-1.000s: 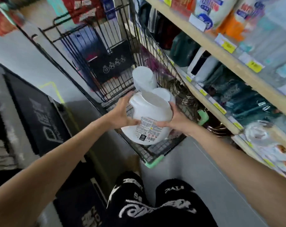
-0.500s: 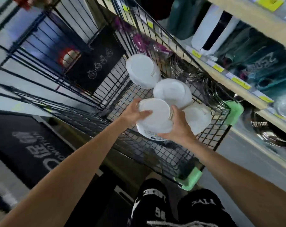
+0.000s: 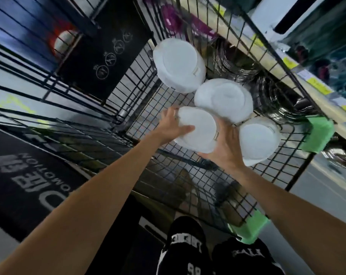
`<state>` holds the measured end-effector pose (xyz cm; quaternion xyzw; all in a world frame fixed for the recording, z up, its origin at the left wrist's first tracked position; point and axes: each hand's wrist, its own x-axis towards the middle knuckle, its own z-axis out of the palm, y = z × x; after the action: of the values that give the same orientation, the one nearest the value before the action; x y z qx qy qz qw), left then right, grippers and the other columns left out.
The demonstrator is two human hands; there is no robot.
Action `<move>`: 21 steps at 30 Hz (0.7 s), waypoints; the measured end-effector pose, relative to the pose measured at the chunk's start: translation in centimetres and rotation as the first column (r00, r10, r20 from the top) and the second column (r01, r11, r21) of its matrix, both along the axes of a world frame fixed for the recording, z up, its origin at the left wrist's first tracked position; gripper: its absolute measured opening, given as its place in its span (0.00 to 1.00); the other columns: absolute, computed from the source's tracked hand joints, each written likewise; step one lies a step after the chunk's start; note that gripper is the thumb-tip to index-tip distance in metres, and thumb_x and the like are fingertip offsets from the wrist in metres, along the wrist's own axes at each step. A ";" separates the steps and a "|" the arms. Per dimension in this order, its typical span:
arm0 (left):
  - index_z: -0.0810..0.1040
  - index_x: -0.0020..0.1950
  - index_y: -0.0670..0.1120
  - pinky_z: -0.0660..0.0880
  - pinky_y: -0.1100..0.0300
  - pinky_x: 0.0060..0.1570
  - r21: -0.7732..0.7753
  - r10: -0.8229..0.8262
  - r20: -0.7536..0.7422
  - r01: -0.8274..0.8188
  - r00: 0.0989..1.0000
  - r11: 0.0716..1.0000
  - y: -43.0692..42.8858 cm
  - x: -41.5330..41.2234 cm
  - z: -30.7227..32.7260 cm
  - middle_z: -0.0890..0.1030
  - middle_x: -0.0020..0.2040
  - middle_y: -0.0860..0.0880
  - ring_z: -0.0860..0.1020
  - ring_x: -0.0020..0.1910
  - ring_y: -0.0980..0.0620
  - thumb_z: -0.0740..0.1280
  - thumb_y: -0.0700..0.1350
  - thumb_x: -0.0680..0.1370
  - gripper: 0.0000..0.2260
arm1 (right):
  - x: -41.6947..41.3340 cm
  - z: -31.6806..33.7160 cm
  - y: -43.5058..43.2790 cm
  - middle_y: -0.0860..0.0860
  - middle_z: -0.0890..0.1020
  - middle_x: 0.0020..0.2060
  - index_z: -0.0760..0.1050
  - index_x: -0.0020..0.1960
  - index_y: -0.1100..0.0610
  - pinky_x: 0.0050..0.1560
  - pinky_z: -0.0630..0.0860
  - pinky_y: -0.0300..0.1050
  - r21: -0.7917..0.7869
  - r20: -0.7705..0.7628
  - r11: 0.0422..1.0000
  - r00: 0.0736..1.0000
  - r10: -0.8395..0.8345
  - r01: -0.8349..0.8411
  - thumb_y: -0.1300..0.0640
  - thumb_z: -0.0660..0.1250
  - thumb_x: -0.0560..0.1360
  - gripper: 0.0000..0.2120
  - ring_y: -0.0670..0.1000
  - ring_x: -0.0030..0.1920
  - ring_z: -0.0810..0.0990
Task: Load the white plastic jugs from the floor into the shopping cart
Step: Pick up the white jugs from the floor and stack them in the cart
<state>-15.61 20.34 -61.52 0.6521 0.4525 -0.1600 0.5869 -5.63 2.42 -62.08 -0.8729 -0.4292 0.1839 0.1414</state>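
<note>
I look straight down into a black wire shopping cart (image 3: 148, 124). A white plastic jug (image 3: 199, 132) sits low inside it, held between both hands. My left hand (image 3: 171, 127) grips its left side with the thumb across the top. My right hand (image 3: 225, 147) cups its right side, fingers curled round it. Three more white jugs stand in the basket: one at the far end (image 3: 178, 64), one in the middle (image 3: 223, 100), and one at the near right (image 3: 259, 141), close against my right hand.
Store shelving (image 3: 283, 62) with yellow price tags and stacked metal bowls (image 3: 235, 62) runs along the cart's right side. Green bumpers (image 3: 316, 135) cap the cart's near corners. A dark floor mat (image 3: 19, 175) lies to the left. My legs (image 3: 188, 253) stand behind the cart.
Both hands have carried the jug from above the cart's near edge down into the basket beside the other jugs. My view has tipped to look straight down into the cart.
</note>
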 end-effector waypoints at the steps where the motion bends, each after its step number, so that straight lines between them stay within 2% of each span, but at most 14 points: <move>1: 0.58 0.72 0.52 0.65 0.39 0.68 -0.005 -0.008 0.013 0.008 1.000 1.000 -0.1 -0.1 -0.5 0.59 0.69 0.45 0.63 0.67 0.43 0.76 0.51 0.69 0.38 | -0.1 -0.3 -0.1 0.61 0.73 0.60 0.57 0.70 0.60 0.59 0.69 0.51 -0.019 0.028 1.000 1.000 -0.003 0.004 0.36 0.78 0.52 0.57 0.60 0.57 0.72; 4: 0.57 0.70 0.52 0.66 0.40 0.65 0.036 -0.046 0.006 0.046 0.999 0.998 -1.0 -0.2 -2.0 0.60 0.67 0.45 0.63 0.67 0.42 0.76 0.52 0.69 0.37 | -0.3 -1.0 -0.5 0.60 0.74 0.57 0.59 0.70 0.61 0.59 0.68 0.52 -0.112 0.089 0.994 0.996 0.026 -0.016 0.36 0.79 0.51 0.58 0.59 0.55 0.72; 7: 0.57 0.72 0.52 0.63 0.38 0.67 0.090 -0.081 -0.022 0.082 0.997 0.993 -2.2 0.3 -3.0 0.59 0.68 0.46 0.60 0.69 0.42 0.75 0.52 0.69 0.37 | -0.4 -1.5 -1.0 0.60 0.74 0.59 0.59 0.69 0.61 0.63 0.69 0.54 -0.212 0.111 0.977 0.992 0.061 -0.036 0.43 0.83 0.48 0.58 0.60 0.57 0.72; 11: 0.58 0.73 0.51 0.64 0.39 0.67 0.133 -0.107 -0.037 0.111 0.994 0.985 -2.4 0.6 -3.2 0.61 0.70 0.45 0.62 0.70 0.41 0.74 0.52 0.70 0.37 | -0.5 -1.6 -1.5 0.61 0.72 0.62 0.61 0.69 0.63 0.67 0.67 0.56 -0.239 0.118 0.970 0.991 0.064 -0.035 0.45 0.84 0.50 0.56 0.61 0.61 0.72; 16: 0.57 0.75 0.50 0.66 0.39 0.67 0.189 -0.163 -0.093 0.178 0.982 0.966 -2.9 0.8 -2.5 0.62 0.72 0.45 0.64 0.69 0.41 0.72 0.51 0.73 0.36 | 0.1 -1.1 -2.2 0.60 0.69 0.66 0.60 0.72 0.62 0.68 0.66 0.56 -0.250 0.074 0.966 0.993 0.089 -0.068 0.46 0.81 0.58 0.52 0.60 0.63 0.69; 21: 0.60 0.72 0.49 0.70 0.40 0.61 0.278 -0.188 -0.234 0.251 0.954 0.927 -5.1 1.9 -0.7 0.65 0.70 0.45 0.65 0.68 0.40 0.71 0.51 0.73 0.32 | 0.5 0.4 -3.4 0.60 0.69 0.66 0.62 0.72 0.64 0.68 0.63 0.52 -0.221 -0.017 0.973 0.998 0.065 -0.067 0.52 0.77 0.67 0.41 0.61 0.65 0.67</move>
<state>-13.74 15.27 -62.22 0.7616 0.4533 -0.2189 0.4081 -5.13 -0.93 -61.71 -0.8676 -0.4342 0.2393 0.0388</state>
